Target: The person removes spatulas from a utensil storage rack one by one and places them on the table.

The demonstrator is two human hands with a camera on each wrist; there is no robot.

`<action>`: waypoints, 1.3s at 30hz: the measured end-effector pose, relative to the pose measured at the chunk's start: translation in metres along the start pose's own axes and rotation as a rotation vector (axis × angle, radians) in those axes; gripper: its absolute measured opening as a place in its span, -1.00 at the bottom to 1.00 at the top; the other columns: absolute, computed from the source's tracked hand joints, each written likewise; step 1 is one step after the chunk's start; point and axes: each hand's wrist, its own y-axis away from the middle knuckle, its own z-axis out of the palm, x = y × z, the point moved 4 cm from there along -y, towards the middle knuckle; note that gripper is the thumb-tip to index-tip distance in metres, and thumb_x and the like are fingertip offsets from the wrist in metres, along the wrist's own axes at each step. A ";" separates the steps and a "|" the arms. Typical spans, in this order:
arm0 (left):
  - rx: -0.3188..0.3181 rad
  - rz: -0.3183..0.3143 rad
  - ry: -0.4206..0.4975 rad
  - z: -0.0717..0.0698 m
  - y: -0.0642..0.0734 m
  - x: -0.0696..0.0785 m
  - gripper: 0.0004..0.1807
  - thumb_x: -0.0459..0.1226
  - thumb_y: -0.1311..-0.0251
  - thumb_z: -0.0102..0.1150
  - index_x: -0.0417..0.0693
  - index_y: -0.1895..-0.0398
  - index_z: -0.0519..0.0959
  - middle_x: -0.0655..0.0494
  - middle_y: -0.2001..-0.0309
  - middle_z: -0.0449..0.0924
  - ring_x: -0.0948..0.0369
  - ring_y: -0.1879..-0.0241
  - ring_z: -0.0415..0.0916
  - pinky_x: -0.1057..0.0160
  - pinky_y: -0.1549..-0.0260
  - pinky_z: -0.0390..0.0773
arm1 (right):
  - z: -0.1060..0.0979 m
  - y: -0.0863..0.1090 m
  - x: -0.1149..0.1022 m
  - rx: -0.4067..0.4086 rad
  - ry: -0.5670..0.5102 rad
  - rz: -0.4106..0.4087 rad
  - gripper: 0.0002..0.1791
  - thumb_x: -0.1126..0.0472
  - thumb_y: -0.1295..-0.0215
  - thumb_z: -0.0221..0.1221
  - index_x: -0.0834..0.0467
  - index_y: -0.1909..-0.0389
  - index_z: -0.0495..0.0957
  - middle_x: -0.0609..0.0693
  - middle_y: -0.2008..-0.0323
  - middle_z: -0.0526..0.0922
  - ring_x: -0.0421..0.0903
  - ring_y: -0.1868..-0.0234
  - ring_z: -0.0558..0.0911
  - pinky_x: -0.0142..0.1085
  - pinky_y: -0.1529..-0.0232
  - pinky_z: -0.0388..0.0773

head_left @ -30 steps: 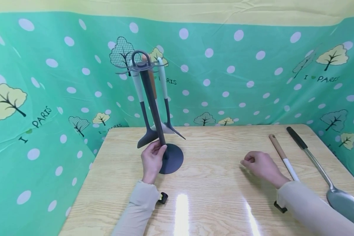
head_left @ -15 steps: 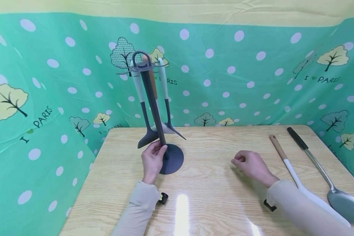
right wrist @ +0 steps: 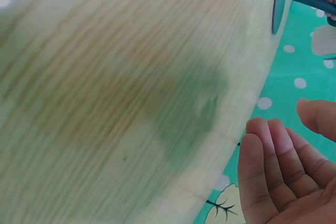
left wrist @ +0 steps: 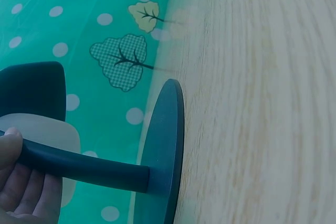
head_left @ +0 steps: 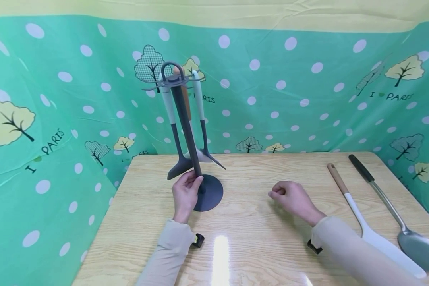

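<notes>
My left hand (head_left: 184, 195) grips the dark pole of an upright utensil stand (head_left: 186, 123), just above its round base (head_left: 211, 192). In the left wrist view, thumb and fingers wrap the pole (left wrist: 89, 167). Hanging from the stand's hooks are a mint-handled utensil with a dark head (head_left: 180, 167), another with a dark, slanted head (head_left: 203, 135), and one with a brown handle (head_left: 186, 104), partly hidden behind the pole. Over the middle of the table, right of the stand, my right hand (head_left: 291, 197) has loosely bent fingers. Its palm holds nothing in the right wrist view.
On the wooden table's (head_left: 250, 222) right side lie a white turner (head_left: 382, 246) with a wooden handle and a steel wok spatula (head_left: 418, 247) with a black handle. My right sleeve passes close by the turner. A green dotted cloth (head_left: 271, 91) walls the back and sides.
My right hand has moved left across the table toward the stand, uncovering more of the white turner. My left hand keeps its grip on the pole, and the stand stays in place.
</notes>
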 end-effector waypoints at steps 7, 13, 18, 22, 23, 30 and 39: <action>0.003 0.004 -0.023 0.000 0.000 -0.002 -0.75 -0.47 -0.11 0.29 -0.38 0.12 0.62 -0.26 0.24 0.66 -0.08 0.26 0.64 0.29 0.23 0.62 | 0.006 -0.004 -0.009 0.003 -0.019 -0.012 -0.87 0.14 -0.24 0.25 0.13 0.34 0.64 -0.08 0.46 0.61 -0.15 0.49 0.50 -0.28 0.46 0.49; 0.011 0.012 -0.026 0.000 0.000 -0.001 -0.75 -0.48 -0.10 0.29 -0.39 0.13 0.62 -0.27 0.25 0.65 -0.10 0.27 0.64 0.25 0.24 0.63 | 0.010 -0.009 -0.021 0.020 -0.043 -0.034 -0.88 0.17 -0.24 0.26 0.15 0.35 0.64 -0.07 0.46 0.62 -0.16 0.50 0.50 -0.29 0.46 0.50; 0.000 0.001 -0.007 0.000 -0.001 0.000 -0.76 -0.48 -0.10 0.29 -0.40 0.13 0.62 -0.29 0.24 0.65 -0.12 0.26 0.63 0.07 0.20 0.62 | 0.016 -0.012 -0.032 0.035 -0.084 -0.059 -0.89 0.17 -0.25 0.24 0.14 0.37 0.65 -0.07 0.46 0.63 -0.16 0.47 0.52 -0.28 0.41 0.52; -0.003 -0.005 0.002 0.000 0.000 0.000 -0.75 -0.47 -0.10 0.29 -0.40 0.12 0.62 -0.29 0.23 0.65 -0.13 0.25 0.62 -0.04 0.17 0.60 | 0.020 -0.015 -0.039 0.042 -0.101 -0.075 -0.88 0.15 -0.25 0.24 0.13 0.36 0.65 -0.08 0.45 0.63 -0.17 0.45 0.54 -0.28 0.39 0.53; -0.003 -0.006 0.002 0.000 0.000 0.000 -0.75 -0.47 -0.10 0.29 -0.40 0.12 0.62 -0.28 0.23 0.65 -0.13 0.25 0.62 -0.03 0.17 0.60 | 0.021 -0.015 -0.041 0.041 -0.105 -0.076 -0.87 0.15 -0.25 0.24 0.13 0.36 0.65 -0.09 0.45 0.63 -0.17 0.46 0.54 -0.28 0.40 0.54; -0.001 0.001 -0.002 0.001 -0.001 -0.001 -0.76 -0.48 -0.10 0.29 -0.40 0.14 0.62 -0.29 0.25 0.65 -0.13 0.26 0.63 0.00 0.19 0.61 | 0.023 -0.021 -0.055 0.045 -0.148 -0.102 -0.88 0.13 -0.26 0.24 0.10 0.38 0.64 -0.10 0.51 0.61 -0.15 0.53 0.51 -0.28 0.48 0.52; 0.009 -0.007 -0.006 0.000 -0.001 -0.002 -0.75 -0.49 -0.10 0.29 -0.39 0.12 0.62 -0.28 0.24 0.65 -0.11 0.25 0.63 0.08 0.20 0.62 | 0.024 -0.030 -0.076 0.059 -0.179 -0.153 -0.88 0.13 -0.27 0.23 0.07 0.39 0.64 -0.11 0.51 0.61 -0.14 0.52 0.52 -0.26 0.48 0.52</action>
